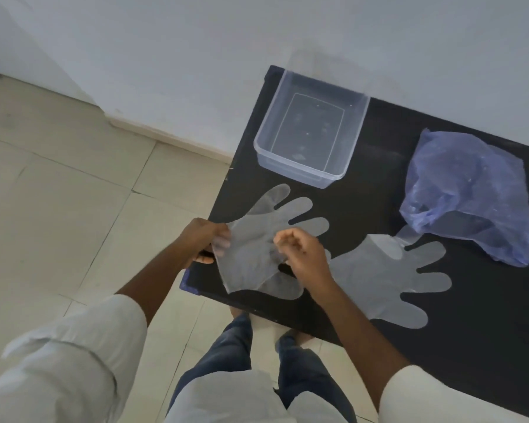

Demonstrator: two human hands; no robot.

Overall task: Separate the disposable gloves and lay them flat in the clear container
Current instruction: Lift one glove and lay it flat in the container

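Hands work at the near left corner of the black table (440, 346). Left hand (203, 239) pinches the cuff edge of a clear glove (257, 239); right hand (303, 254) has fingers curled together on its palm area. Second glove (379, 279) lies flat, right of the first. Beyond the gloves: clear container (310, 129), then blue bag (471, 193) to its right.

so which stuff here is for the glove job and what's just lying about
For the job:
- thin clear plastic gloves pinched in left hand and right hand
- second clear plastic glove pile on the black table
- clear rectangular plastic container, nothing in it

Lying about:
- crumpled blue plastic bag
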